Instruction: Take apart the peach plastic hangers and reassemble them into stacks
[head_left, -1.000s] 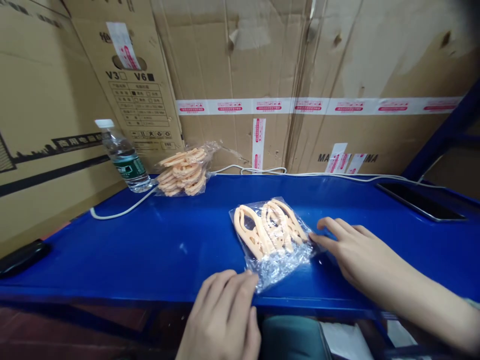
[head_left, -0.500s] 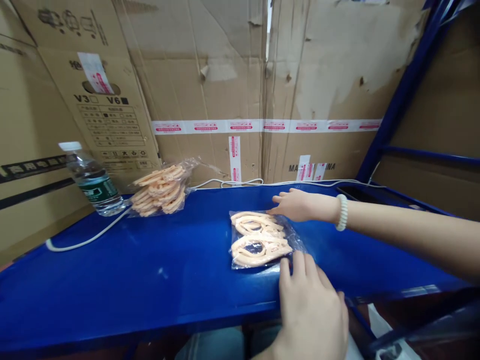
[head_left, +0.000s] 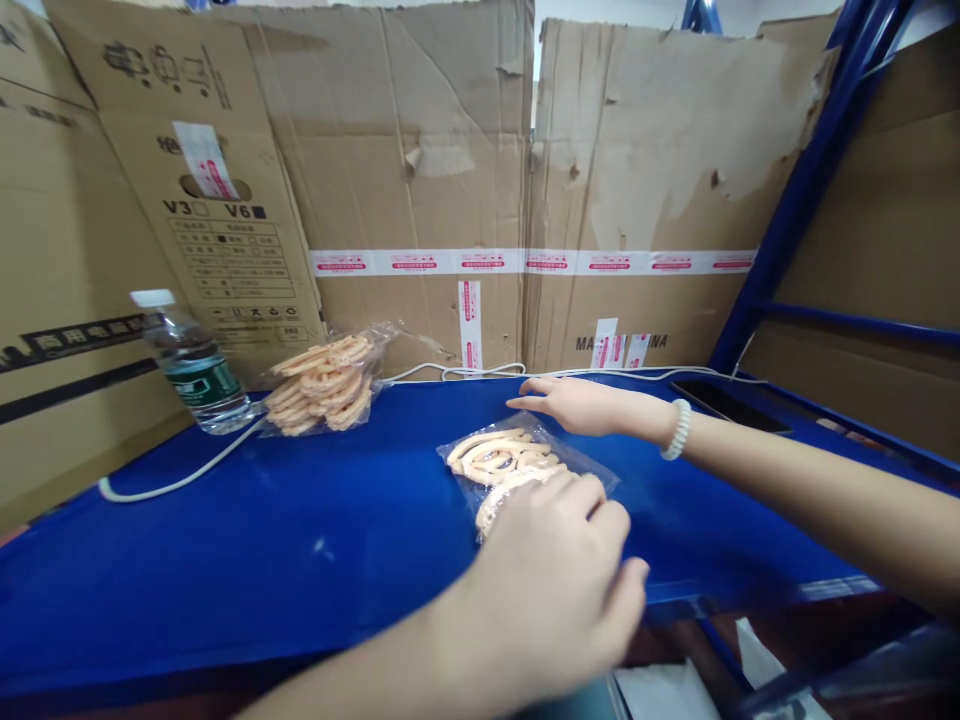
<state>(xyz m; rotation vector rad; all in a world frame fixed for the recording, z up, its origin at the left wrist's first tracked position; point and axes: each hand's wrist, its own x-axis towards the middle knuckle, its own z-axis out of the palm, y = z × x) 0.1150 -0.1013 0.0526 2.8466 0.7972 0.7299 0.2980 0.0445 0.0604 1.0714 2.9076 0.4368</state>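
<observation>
A clear plastic bag (head_left: 499,460) of beige looped pieces lies flat on the blue tabletop (head_left: 315,560), turned at an angle. My left hand (head_left: 551,575) is over its near side, palm down, and hides part of it. The fingers there are bent with their tips out of sight, while the thumb stands apart to the right. Just beyond the bag's far edge, my right hand (head_left: 581,405) reaches in from the right with a pale beaded bracelet (head_left: 677,430) on the wrist. Its fingers are stretched out and grip nothing.
Another clear bag (head_left: 326,385) of stacked beige pieces sits at the back left, beside a water bottle (head_left: 199,370). A white cable (head_left: 172,487) runs along there. Cardboard sheets (head_left: 420,180) stand behind the table. A dark phone (head_left: 724,405) lies beyond my right forearm.
The bag has turned and its far edge has shifted left. My left hand has moved left and up over the bag's near side. My right hand has moved slightly left.
</observation>
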